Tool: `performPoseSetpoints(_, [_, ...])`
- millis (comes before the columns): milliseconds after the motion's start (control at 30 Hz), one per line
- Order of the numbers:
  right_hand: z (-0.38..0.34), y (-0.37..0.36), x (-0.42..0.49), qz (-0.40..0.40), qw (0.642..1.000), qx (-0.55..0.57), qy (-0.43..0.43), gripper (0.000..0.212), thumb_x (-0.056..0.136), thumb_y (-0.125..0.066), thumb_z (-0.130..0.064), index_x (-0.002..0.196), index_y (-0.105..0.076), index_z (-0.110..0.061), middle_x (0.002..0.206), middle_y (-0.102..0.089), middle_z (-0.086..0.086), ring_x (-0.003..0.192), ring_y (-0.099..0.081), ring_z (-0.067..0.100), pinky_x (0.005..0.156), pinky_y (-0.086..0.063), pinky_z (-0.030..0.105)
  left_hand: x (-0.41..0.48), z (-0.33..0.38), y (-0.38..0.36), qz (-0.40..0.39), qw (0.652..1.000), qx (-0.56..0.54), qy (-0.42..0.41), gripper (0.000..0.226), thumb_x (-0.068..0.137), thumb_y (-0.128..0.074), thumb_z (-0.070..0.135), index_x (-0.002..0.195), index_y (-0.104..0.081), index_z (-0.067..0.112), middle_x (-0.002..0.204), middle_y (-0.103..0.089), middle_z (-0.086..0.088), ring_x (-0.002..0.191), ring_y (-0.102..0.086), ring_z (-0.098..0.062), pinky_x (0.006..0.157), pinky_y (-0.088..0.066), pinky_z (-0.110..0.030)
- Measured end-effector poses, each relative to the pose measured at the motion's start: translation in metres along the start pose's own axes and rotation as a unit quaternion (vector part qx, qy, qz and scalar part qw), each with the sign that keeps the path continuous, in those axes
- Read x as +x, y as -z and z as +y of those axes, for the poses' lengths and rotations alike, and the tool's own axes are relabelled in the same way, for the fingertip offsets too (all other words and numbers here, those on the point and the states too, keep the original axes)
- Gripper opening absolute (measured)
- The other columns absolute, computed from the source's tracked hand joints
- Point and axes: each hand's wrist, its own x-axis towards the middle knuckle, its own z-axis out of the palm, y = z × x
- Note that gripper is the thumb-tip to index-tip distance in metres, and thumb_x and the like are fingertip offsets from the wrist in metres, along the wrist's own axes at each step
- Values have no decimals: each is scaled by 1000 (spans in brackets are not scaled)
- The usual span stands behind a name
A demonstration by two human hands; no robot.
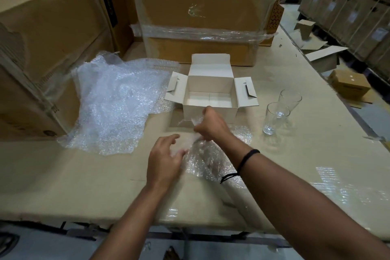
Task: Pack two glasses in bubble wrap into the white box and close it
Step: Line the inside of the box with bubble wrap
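The white box (209, 112) stands open in the middle of the table, its flaps spread and nothing inside. Two clear glasses stand bare to its right, the near glass (275, 118) in front of the far glass (290, 100). A small sheet of bubble wrap (209, 158) lies in front of the box. My right hand (211, 125) pinches its far edge and lifts it just before the box's front wall. My left hand (164, 159) hovers over the sheet's left edge, fingers spread and relaxed, touching it lightly.
A large heap of bubble wrap (118, 103) lies left of the box. Big brown cartons stand behind (202, 19) and at the left (42, 48). The table's right edge runs past the glasses, with cardboard scraps (325, 55) on the floor beyond.
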Motion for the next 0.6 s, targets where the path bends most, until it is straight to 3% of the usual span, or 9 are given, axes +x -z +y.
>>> performPoseSetpoints(67, [4,5,3,-22,992,114,-38,48,90,-61,-4,133,-42,-4,91,-59,13,67,-69,25,56,-59,35,0,-9,1,-22,998,46,38,71,64,-84,45,125,-56,23,107,-58,4,89,-51,-14,79,-48,-33])
performPoseSetpoints(133, [12,15,4,-53,964,252,-71,45,93,-49,4,137,-40,-2,90,-60,19,59,-68,24,55,-59,34,-2,-10,-1,-68,995,66,36,86,59,-80,60,131,-50,24,113,-56,5,99,-50,-19,85,-46,-39])
performPoseSetpoints(233, [27,33,0,-73,926,361,-86,42,92,-42,10,134,-40,2,79,-57,16,49,-64,20,53,-59,35,-5,-2,-10,-98,993,49,-38,64,68,-72,47,127,-53,31,112,-57,5,99,-51,-18,88,-45,-41])
performPoseSetpoints(333, [49,49,-5,-42,939,335,-72,38,92,-41,12,127,-44,-2,76,-58,14,46,-60,15,46,-50,28,-5,0,-17,-136,983,45,-112,53,67,-60,13,116,-64,33,95,-57,7,87,-57,-18,78,-47,-39])
performPoseSetpoints(500, [81,56,-15,4,971,226,-78,37,88,-57,5,119,-47,-14,85,-69,17,52,-58,20,46,-47,31,-3,-6,-19,-139,970,137,-147,44,57,-58,17,97,-75,30,88,-60,8,81,-57,-19,75,-31,-32])
performPoseSetpoints(600, [82,50,-20,-5,970,231,-75,43,86,-61,7,120,-46,-15,75,-65,16,48,-57,20,41,-45,29,-1,-4,-16,-129,969,170,-123,52,57,-56,23,106,-72,30,95,-64,8,88,-59,-19,79,-35,-34])
